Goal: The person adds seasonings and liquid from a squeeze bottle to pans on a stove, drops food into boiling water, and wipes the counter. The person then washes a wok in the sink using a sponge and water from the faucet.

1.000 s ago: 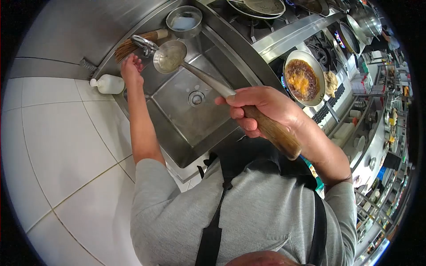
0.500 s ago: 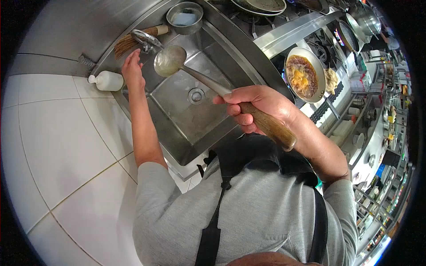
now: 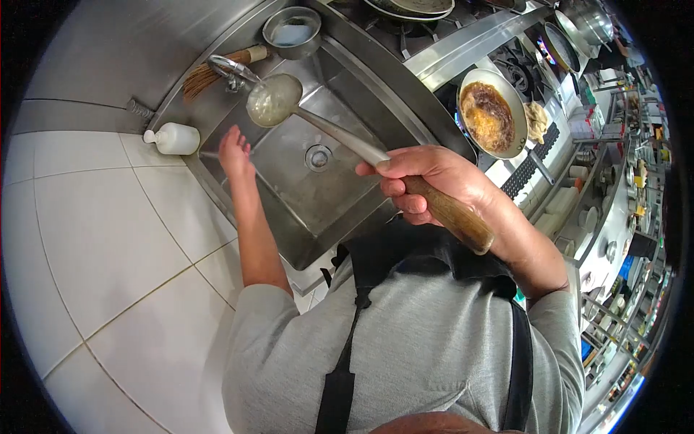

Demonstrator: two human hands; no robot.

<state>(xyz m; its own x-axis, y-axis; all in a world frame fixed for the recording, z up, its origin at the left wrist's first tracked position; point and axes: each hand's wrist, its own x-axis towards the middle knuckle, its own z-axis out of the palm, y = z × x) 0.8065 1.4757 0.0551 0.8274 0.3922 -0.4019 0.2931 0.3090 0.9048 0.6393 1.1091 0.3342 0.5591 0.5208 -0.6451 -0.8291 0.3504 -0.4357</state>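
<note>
My right hand [image 3: 434, 181] is closed around the wooden handle of a metal ladle [image 3: 275, 101]. The ladle reaches over a steel sink [image 3: 311, 206], its bowl just below the end of a curved faucet [image 3: 235, 66]. Something pale and shiny, like water, shows in the bowl. My left hand [image 3: 236, 152] hovers over the sink's left side with its fingers loosely apart and nothing in them. It is apart from both the faucet and the ladle.
A straw brush [image 3: 210, 76] and a metal bowl [image 3: 292, 32] lie along the sink's back edge. A white bottle [image 3: 173, 138] stands left. On the stove at right, a frying pan [image 3: 491, 114] holds brown and yellow food; a cloth [image 3: 536, 121] lies beside it.
My left hand has moved away from the faucet, down and to the right. The ladle stays under the faucet, and more liquid seems to show in its bowl.
</note>
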